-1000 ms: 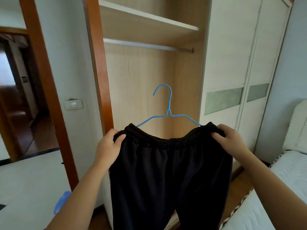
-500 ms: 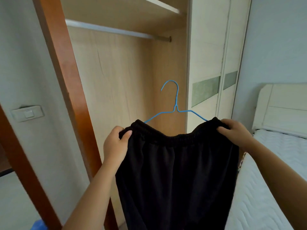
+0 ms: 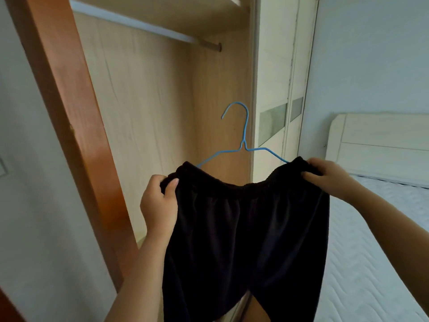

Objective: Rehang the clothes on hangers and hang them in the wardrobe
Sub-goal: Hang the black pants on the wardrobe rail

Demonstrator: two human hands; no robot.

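Black soft cloth, trousers by the look of the elastic waistband, carried on a thin blue wire hanger and held up before the open wardrobe, well below the rail. Left hand clenched round the left end of the waistband, thumb on the front. Right hand gripping the right end, fingers folded over the top edge.

Probably light and limp: sags between the two grips, drapes in folds, likely slides easily on smooth wire. Hanger probably springy, apt to bend under a hard pull. Best taken by the bare hook or neck for the lift to the rail, one hand steadying the waistband.

Cannot tell whether the hanger's shoulders sit inside the waistband or behind it. Lower bar, if any, hidden by cloth. Leg ends cut off at the bottom edge. Left end of the rail out of view.
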